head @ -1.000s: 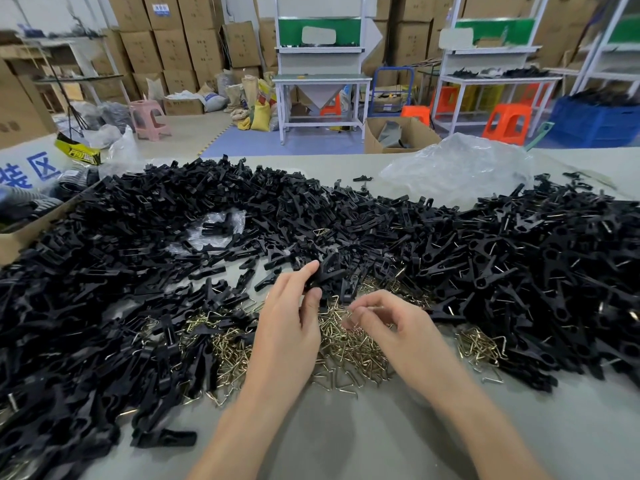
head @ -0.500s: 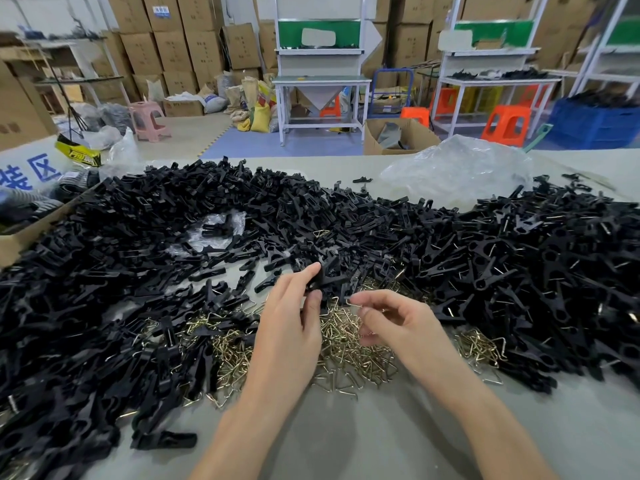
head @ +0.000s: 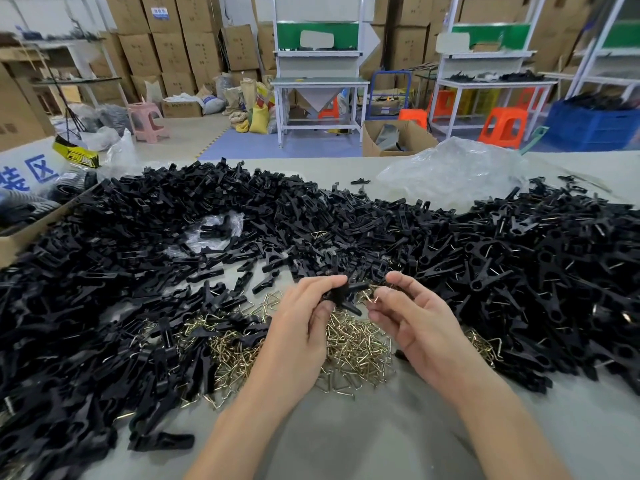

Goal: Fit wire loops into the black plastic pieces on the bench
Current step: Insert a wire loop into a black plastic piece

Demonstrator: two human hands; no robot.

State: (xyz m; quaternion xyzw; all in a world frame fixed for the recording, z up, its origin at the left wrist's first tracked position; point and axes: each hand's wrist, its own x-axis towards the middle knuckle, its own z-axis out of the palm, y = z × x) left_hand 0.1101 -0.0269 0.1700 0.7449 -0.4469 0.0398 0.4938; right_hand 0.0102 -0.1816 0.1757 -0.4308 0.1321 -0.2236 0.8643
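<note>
Wire loops (head: pixel 353 348) heaped on tabletop (head: pixel 346 441) under both hands. Left hand (head: pixel 298 327) fingers curled round one black plastic piece (head: pixel 341 294); right hand (head: pixel 422 323) fingers pinching a wire loop (head: pixel 373 298) just beside it. Beyond, black pieces (head: pixel 138 271) piled wide. Far left, blue "装区" on white sign (head: pixel 31 171).

blue characters 装区 on white sign (head: pixel 34 162), carton label (head: pixel 160 13) unreadable

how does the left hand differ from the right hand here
The left hand grips a black plastic piece; the right hand pinches a thin wire loop. The left hand shows its back to the camera, the right hand its palm side. Both have curled fingers and hover close over the heap of wire loops on the bench.
</note>
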